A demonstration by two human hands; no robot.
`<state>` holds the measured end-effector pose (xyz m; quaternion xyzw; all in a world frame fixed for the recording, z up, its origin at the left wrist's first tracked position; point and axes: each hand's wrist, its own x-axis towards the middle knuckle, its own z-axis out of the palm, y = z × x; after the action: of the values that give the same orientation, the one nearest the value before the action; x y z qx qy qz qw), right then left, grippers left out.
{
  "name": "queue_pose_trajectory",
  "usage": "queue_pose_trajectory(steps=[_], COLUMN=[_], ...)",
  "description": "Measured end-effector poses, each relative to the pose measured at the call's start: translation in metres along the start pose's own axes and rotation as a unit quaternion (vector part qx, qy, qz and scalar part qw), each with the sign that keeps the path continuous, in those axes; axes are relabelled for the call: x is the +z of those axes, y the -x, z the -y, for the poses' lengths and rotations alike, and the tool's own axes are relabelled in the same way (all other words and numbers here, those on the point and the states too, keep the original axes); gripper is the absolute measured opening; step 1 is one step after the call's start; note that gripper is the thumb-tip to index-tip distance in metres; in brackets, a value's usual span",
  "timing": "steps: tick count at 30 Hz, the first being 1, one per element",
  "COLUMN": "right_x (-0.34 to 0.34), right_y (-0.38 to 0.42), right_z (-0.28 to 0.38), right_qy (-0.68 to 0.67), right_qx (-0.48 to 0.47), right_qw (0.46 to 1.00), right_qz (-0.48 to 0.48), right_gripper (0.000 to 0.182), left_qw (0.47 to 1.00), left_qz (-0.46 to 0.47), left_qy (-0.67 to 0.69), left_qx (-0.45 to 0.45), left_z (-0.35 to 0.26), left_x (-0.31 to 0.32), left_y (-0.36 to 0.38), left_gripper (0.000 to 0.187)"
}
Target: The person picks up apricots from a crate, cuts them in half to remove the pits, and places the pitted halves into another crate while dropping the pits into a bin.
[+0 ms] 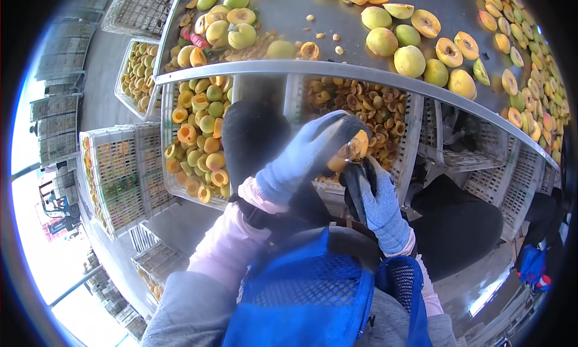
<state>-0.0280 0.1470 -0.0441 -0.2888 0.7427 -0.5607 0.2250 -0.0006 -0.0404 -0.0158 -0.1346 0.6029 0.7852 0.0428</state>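
My left hand [313,148], in a blue and black glove, has its fingers closed round a yellow-orange fruit [356,147] above my lap. Close beside it on the right, my right hand [376,196] wears a matching glove and is closed just under the fruit. A small shiny part shows between the hands; the tool it may belong to is mostly hidden. Behind the hands stands a crate of brownish fruit halves [379,109]. To the left, another crate holds orange and green halves [205,142].
A metal table [301,67] crosses the top, bearing whole fruits [409,60], halves and loose pits. More crates [117,172] stand at the left, and others [500,178] under the table at the right. Another person's dark-clothed leg [539,217] shows at the far right.
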Motion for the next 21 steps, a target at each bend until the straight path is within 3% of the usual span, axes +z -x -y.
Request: queue_pose_trajectory(steps=[3, 4, 7, 9, 12, 14, 16, 19, 20, 21], right_x=[-0.004, -0.004, 0.004, 0.005, 0.015, 0.022, 0.029, 0.018, 0.016, 0.015], right_y=[-0.007, -0.008, 0.001, 0.009, 0.018, 0.028, 0.041, 0.049, 0.052, 0.044], right_z=[0.014, 0.018, 0.012, 0.01, -0.005, -0.013, -0.026, -0.035, -0.031, -0.026], right_qy=[0.04, 0.046, -0.002, -0.047, -0.118, -0.14, -0.131, -0.13, -0.095, -0.134], right_qx=[0.041, 0.075, 0.06, 0.102, 0.077, 0.115, 0.111, 0.051, 0.037, 0.078], right_qw=[0.998, 0.996, 0.998, 0.989, 0.989, 0.983, 0.984, 0.983, 0.988, 0.981], right_qz=[0.009, 0.02, 0.036, 0.091, 0.05, 0.007, 0.053, 0.122, 0.118, 0.115], right_gripper=[0.034, 0.033, 0.034, 0.042, 0.04, 0.04, 0.039, 0.039, 0.039, 0.039], left_qw=[0.996, 0.993, 0.99, 0.989, 0.983, 0.978, 0.974, 0.989, 0.993, 0.993], left_qz=[-0.052, -0.098, -0.09, -0.109, -0.136, -0.159, -0.182, -0.044, -0.04, -0.024], left_qy=[-0.052, -0.067, -0.074, -0.088, -0.127, -0.137, -0.132, -0.135, -0.1, -0.104], left_qx=[-0.052, -0.022, -0.075, -0.05, -0.004, 0.014, 0.022, 0.049, 0.044, 0.054], left_z=[-0.006, -0.004, -0.005, 0.005, 0.009, 0.012, 0.019, 0.009, 0.006, 0.004], left_x=[0.017, 0.024, 0.025, 0.022, 0.026, 0.031, 0.033, 0.029, 0.028, 0.026], left_y=[0.0, 0.002, 0.006, 0.005, 0.003, 0.006, 0.006, 0.004, 0.006, 0.004], left_gripper=[0.032, 0.026, 0.027, 0.024, 0.023, 0.022, 0.022, 0.022, 0.025, 0.025])
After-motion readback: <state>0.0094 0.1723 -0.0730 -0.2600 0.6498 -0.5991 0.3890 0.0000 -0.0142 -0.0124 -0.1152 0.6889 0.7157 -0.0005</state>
